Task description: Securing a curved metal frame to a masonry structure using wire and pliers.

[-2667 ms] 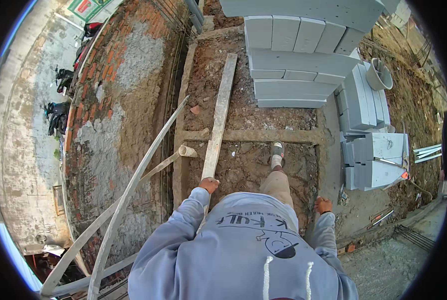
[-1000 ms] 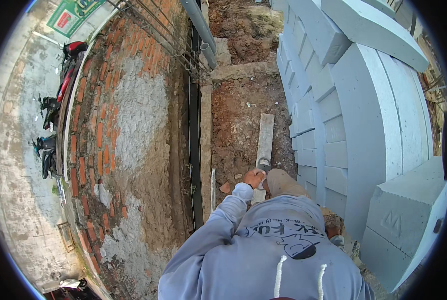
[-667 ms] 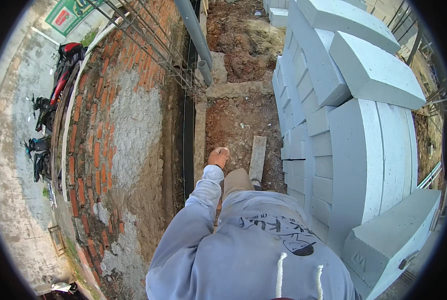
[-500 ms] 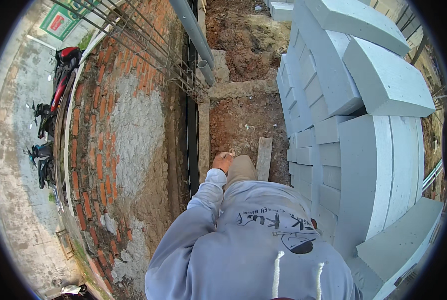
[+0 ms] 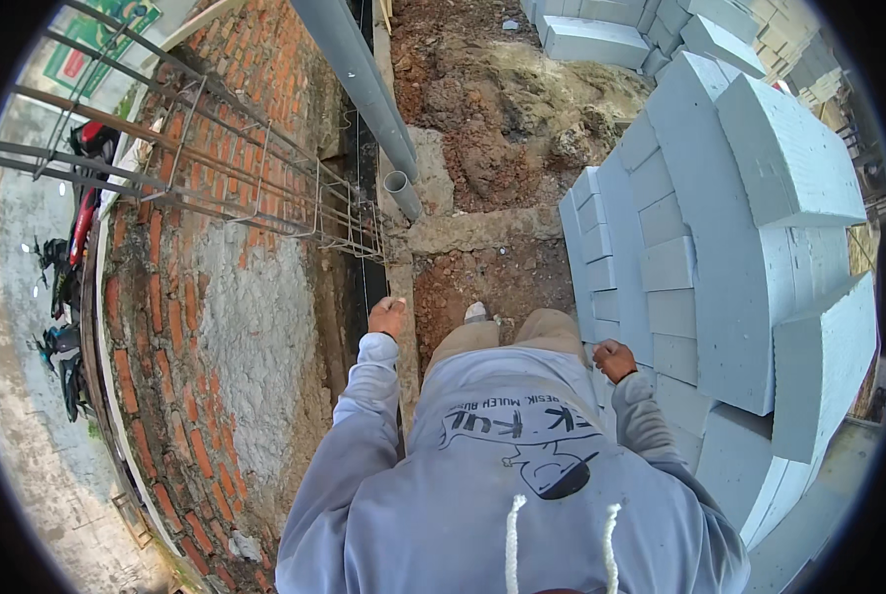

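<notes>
Left hand (image 5: 386,317): fingers curled nearly closed, nothing seen in hold; grey pipe (image 5: 359,89) ahead of the fingertips.
Right hand (image 5: 614,360): curled closed too, seemingly empty; pale blocks (image 5: 671,314) just beside the knuckles, contact unclear.
Dirt strip (image 5: 512,272): ahead, between both sets of fingers; best walked slowly, knuckles off block edges.

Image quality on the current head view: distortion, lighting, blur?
Head view: fisheye bends the brick wall toward the black-rimmed left edge; daylight leaves the pavement pale and the pale blocks' upper faces brighter than their left-facing sides; left hand and right hand outlines readable, finger detail soft.
</notes>
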Demonstrator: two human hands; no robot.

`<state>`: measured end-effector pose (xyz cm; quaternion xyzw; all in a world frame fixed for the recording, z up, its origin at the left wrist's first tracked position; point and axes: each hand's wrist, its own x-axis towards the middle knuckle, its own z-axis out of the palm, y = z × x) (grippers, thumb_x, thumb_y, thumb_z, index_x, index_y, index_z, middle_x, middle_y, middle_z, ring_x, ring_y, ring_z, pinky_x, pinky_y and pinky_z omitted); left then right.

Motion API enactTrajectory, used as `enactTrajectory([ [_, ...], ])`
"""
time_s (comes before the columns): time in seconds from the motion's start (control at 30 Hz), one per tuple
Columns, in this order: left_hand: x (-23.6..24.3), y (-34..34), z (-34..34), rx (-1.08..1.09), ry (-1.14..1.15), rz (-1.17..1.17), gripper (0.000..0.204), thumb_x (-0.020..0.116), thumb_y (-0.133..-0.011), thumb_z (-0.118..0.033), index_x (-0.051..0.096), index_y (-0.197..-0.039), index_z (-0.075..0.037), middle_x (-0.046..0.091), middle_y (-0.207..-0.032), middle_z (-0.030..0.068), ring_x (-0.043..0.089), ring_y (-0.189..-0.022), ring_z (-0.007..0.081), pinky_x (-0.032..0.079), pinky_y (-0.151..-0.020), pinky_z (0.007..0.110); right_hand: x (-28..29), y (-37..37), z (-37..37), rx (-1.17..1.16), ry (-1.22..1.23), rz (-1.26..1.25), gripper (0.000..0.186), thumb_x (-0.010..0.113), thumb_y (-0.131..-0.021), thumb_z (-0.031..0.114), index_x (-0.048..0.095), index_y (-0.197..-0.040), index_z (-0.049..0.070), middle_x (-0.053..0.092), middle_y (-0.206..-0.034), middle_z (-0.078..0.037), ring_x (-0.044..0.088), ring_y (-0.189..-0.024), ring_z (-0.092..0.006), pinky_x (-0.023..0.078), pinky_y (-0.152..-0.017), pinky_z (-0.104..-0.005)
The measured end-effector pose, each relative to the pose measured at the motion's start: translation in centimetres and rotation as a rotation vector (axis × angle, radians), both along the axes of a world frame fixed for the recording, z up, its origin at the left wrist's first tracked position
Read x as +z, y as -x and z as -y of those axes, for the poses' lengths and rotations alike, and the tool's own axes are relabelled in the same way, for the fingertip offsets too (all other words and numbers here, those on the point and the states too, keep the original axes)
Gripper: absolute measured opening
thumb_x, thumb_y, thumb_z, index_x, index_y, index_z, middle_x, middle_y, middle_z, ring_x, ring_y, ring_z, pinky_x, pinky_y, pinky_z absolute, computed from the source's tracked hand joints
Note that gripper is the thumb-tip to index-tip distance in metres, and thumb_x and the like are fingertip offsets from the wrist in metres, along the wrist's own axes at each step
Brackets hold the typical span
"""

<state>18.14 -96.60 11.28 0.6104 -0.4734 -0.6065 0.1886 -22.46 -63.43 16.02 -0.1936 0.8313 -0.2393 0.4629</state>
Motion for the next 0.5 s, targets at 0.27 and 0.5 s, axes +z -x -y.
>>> enactTrajectory([
  [0.27, 6.7, 3.9, 8.6, 0.153, 0.084, -0.135, 0.033, 0.058, -0.09, -0.025, 0.06, -0.106, 0.003, 0.065, -0.091, 0.0111, 0.062, -0.082, 0.0182, 0.049, -0.077, 0.031, 6.5, 2.4, 19.1, 0.468, 0.03, -0.326, 0.035, 0.057, -0.081, 0.036, 0.066, -0.093, 0.004, 0.065, -0.089, -0.018, 0.062, -0.084, -0.033, 0.048, -0.076, -0.0389],
  [0.5, -1.3, 0.0, 0.0, -0.062, -0.226, 0.226, 0.026, 0.057, -0.084, -0.024, 0.065, -0.092, -0.001, 0.067, -0.083, 0.0124, 0.064, -0.076, 0.0256, 0.05, -0.068, 0.036, 5.9, 6.7, 28.3, 0.603, -0.043, -0.307, 0.036, 0.056, -0.08, 0.036, 0.067, -0.096, 0.006, 0.065, -0.095, -0.018, 0.06, -0.093, -0.0353, 0.047, -0.082, -0.0401],
])
